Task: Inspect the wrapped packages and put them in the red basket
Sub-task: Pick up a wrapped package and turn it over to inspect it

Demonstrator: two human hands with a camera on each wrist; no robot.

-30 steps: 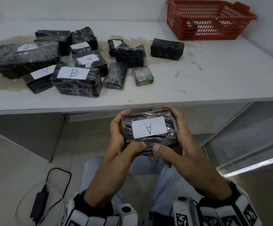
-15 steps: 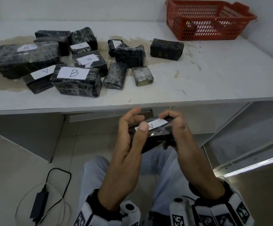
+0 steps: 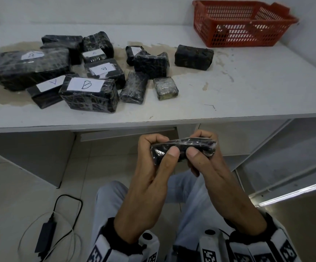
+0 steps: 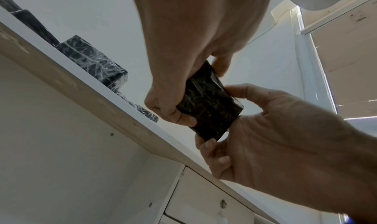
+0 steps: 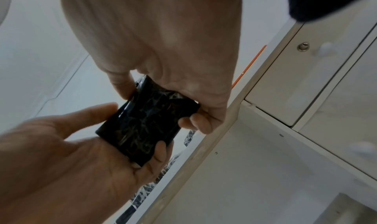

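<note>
— Where is the package point(image 3: 183, 149) being checked?

— Below the near edge of the table point(image 3: 247, 87), over the person's lap. The left hand point(image 3: 151, 167) grips its left end, thumb on the near face and fingers curled over the far side. The right hand point(image 3: 208, 163) grips the right end the same way.

— Which way does it lie?

— Its long axis runs left to right, with a narrow edge turned up toward the head camera. The wrist views show a broad dark face under clear wrap. I cannot tell where its label points.

— What else is there, left to right?

— On the floor at the near left lies a black adapter point(image 3: 44, 237) with its cable. On the left half of the table sits a cluster of wrapped packages: a long one point(image 3: 28, 70) at the far left, one marked B point(image 3: 89, 95) near the front edge, then smaller ones, a pale small one point(image 3: 165, 88), and a dark block point(image 3: 194, 57) apart on the right.

— And the basket?

— The red basket point(image 3: 242, 35) stands at the far right corner of the table, well apart from the hands. The table edge and the bare right part of the tabletop lie between them.
</note>
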